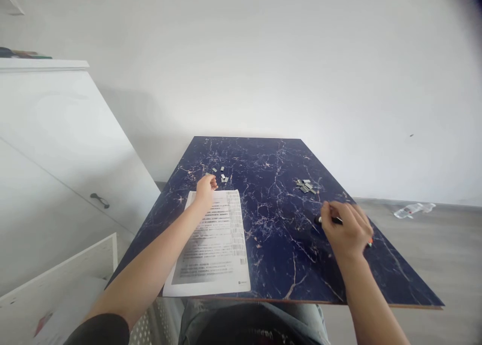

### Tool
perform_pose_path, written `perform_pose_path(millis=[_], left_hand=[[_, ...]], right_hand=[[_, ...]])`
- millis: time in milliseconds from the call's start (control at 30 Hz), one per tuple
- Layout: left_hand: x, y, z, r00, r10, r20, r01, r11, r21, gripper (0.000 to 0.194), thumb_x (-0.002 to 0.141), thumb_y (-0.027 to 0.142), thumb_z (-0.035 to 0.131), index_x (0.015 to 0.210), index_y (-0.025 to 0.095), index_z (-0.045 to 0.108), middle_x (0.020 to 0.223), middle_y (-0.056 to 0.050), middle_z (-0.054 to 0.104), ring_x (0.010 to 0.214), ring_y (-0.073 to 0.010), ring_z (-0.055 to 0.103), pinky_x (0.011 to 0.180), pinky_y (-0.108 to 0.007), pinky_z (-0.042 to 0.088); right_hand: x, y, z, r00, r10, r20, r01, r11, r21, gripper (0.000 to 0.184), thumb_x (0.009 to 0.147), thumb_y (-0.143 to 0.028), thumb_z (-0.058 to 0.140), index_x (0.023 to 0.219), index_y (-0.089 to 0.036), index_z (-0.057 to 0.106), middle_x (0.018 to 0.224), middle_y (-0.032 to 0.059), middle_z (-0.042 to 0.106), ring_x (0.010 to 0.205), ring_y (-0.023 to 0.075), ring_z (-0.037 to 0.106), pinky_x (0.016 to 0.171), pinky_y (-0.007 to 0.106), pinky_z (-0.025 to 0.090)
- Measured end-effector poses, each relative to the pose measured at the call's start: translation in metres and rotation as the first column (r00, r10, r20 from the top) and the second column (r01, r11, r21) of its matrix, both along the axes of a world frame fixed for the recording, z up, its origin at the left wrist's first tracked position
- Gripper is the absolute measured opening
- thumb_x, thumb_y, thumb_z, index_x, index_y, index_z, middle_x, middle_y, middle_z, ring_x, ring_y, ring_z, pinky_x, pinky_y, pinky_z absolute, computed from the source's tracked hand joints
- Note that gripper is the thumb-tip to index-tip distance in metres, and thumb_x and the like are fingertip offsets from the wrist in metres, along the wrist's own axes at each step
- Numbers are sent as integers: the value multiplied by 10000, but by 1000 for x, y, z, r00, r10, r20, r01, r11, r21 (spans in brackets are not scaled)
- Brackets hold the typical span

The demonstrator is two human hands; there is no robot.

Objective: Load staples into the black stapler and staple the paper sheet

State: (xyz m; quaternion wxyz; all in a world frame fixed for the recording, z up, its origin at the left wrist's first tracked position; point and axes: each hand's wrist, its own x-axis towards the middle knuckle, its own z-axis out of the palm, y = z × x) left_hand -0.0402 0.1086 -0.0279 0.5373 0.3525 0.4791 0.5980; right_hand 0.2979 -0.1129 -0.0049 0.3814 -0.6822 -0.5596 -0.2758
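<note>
My left hand is over the top edge of a printed sheet of paper, its fingers curled together; whatever they may pinch is too small to make out. Just beyond it lie several small flat metal clips, scattered on the dark blue marbled table. On the right, my right hand is closed around a slim black object with a whitish end, mostly hidden by the fingers. A bit of orange shows beside the heel of this hand. Farther off sits a loose pile of similar metal clips.
A white cabinet with a dark handle stands at the left. The table's far edge is near a pale wall. A clear plastic item lies on the floor to the right. My lap is under the near edge.
</note>
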Motion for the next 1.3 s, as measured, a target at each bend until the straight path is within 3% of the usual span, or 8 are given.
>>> perform_pose_path(millis=[100,200,300,400,633,1033,1200,1300], left_hand=[[-5,5,0,997,71,35,-72,997,17,90,705,253,572,721,164,578,667,17,544,590,-94,514,615,-241,461],[-8,6,-1,994,104,32,-106,993,46,108,680,239,574,739,160,619,688,5,575,619,-103,539,625,-239,472],[-7,3,-4,993,115,-9,-113,988,101,120,679,227,568,744,164,646,702,-4,597,646,-115,559,632,-239,474],[-4,1,-7,991,112,-74,-99,983,155,118,700,232,555,740,171,648,703,-6,601,642,-121,558,618,-242,465],[-3,0,-7,989,109,-103,-93,983,155,116,721,229,544,744,174,643,713,-7,597,650,-124,558,621,-245,465],[-1,-4,-4,987,95,-131,-74,985,158,117,727,199,522,734,174,636,696,-6,579,641,-124,540,597,-238,444],[0,-8,2,986,48,-161,-26,990,140,95,734,183,526,734,179,621,658,8,526,529,-100,431,464,-222,285],[1,-10,2,975,52,-216,-20,989,147,94,735,185,526,730,184,621,638,16,495,517,-101,413,456,-224,263]], right_hand=[[9,-34,-14,987,-163,9,162,986,40,183,905,-367,641,885,-196,705,1000,123,726,985,303,640,955,440,418],[15,-54,-21,958,-268,-103,268,963,-11,406,869,-551,663,1078,-208,718,1252,146,666,1177,393,577,1030,528,377],[27,-59,-29,936,-247,-250,214,965,-152,545,801,-661,677,1131,-228,697,1133,117,705,1050,367,642,933,488,453],[42,-58,-40,918,-229,-322,165,963,-215,498,816,-629,652,1104,-226,703,963,81,730,885,318,675,831,432,488],[52,-55,-50,928,-187,-322,109,964,-244,483,824,-560,642,1205,-266,685,1086,69,741,979,322,691,857,423,501],[44,-52,-45,946,-211,-246,145,954,-261,466,856,-527,603,1227,-255,679,1047,82,723,950,315,681,870,423,493],[40,-49,-42,929,-198,-312,136,968,-209,432,804,-520,674,1120,-228,719,985,85,743,911,309,687,835,399,492],[30,-41,-35,903,-174,-394,87,970,-228,462,763,-538,728,1097,-219,734,919,77,754,815,286,688,785,381,498]])
